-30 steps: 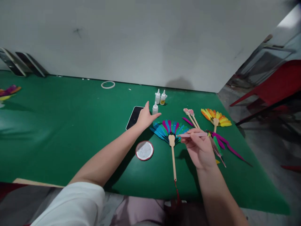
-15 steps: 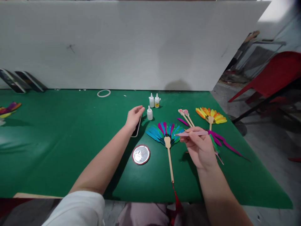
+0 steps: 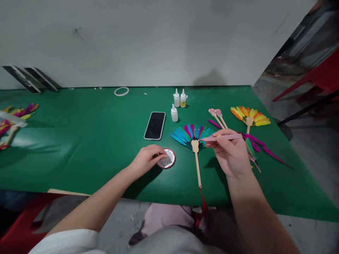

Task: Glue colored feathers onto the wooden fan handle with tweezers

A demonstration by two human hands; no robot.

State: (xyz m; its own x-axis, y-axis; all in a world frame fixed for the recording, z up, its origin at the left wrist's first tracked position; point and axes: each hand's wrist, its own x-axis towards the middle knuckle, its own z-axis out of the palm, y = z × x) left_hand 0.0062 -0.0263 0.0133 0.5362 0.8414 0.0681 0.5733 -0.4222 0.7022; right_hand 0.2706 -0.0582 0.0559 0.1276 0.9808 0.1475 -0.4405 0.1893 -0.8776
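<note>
i have the right hand [image 3: 233, 155] pinching a slim pink tool [image 3: 225, 138] between thumb and fingers, its tip pointing left over the blue, green and magenta feather fan [image 3: 195, 145]; from here i cannot tell whether the tip touches the feathers. the fan lies on the green table [image 3: 92, 148] between my two hands, feathers away from me, wooden handle towards me, its red tassel [image 3: 203, 205] hanging at the near edge. my left hand [image 3: 145, 160] is at the round red-rimmed dish [image 3: 167, 162], left of the fan, thumb and fingers drawn narrow over its left side; i cannot tell whether they grip anything. beyond the dish i see a phone [image 3: 155, 126] lying flat, dark side up, and to its right a small white bottle [image 3: 174, 114] standing upright, with two more bottles [image 3: 177, 99] side by side behind it. on my right, a yellow and orange fan [image 3: 249, 121] lies past the hand, two pink-ended sticks [image 3: 218, 113] to its left and loose purple feathers [image 3: 255, 143] nearer to me
</note>
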